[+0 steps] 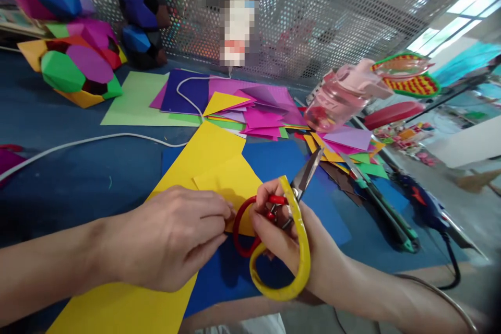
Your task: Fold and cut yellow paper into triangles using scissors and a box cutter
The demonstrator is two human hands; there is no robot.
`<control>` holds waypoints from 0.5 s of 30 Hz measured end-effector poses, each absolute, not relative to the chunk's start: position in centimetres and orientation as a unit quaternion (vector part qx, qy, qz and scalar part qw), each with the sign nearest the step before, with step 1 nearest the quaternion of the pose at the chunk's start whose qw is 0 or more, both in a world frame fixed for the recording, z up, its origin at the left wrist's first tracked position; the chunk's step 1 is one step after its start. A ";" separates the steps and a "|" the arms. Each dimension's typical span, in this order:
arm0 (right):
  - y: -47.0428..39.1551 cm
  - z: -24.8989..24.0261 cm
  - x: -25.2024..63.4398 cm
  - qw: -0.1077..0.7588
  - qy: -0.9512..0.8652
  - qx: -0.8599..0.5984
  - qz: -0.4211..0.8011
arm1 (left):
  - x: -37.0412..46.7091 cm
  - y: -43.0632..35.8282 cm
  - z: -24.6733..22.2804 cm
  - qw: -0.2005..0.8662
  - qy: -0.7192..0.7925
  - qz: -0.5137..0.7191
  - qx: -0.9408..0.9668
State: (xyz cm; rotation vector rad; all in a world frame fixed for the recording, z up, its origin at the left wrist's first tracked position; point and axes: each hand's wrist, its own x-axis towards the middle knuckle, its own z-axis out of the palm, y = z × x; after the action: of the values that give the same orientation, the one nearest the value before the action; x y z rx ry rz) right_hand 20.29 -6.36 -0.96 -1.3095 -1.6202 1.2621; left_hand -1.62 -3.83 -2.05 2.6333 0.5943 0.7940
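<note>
Yellow paper (213,148), straight-edged, metal-bladed scissors (296,195), 1 red loop (237,227), 1 yellow loop (304,255)

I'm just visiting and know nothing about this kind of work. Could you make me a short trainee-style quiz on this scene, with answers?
1. Which hand holds the scissors?
2. True or false: in the picture, the pink bottle is farther right than the white cable.
3. Fill in the color: the yellow paper lies partly over a ... sheet.

Key:
1. The right hand.
2. True.
3. Blue.
</note>
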 end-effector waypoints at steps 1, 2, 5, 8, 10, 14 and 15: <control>-6.3 -1.0 20.2 0.345 -0.624 -0.503 0.488 | -1.7 -3.7 -2.0 0.169 0.208 0.275 0.924; -6.3 -1.0 20.1 0.346 -0.624 -0.501 0.490 | -1.7 -3.7 -1.9 0.174 0.208 0.269 0.924; -6.3 -0.9 19.7 0.354 -0.624 -0.492 0.493 | -1.8 -3.6 -1.5 0.180 0.215 0.247 0.927; -6.3 -0.8 19.3 0.361 -0.627 -0.475 0.501 | -1.8 -3.5 -1.4 0.175 0.217 0.236 0.931; -6.3 -0.9 19.2 0.368 -0.628 -0.463 0.506 | -1.9 -3.4 -1.4 0.173 0.219 0.231 0.932; -6.1 -1.4 19.6 0.359 -0.621 -0.452 0.530 | -2.1 -3.5 -1.5 0.168 0.220 0.216 0.936; -6.0 -1.6 19.8 0.351 -0.624 -0.453 0.532 | -2.1 -3.6 -1.6 0.157 0.221 0.222 0.937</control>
State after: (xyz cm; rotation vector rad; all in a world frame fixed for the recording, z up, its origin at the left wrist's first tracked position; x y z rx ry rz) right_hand 19.84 -5.97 -1.57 -1.1718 -1.6147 1.3778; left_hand -2.12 -3.62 -1.56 2.6809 0.6314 0.6345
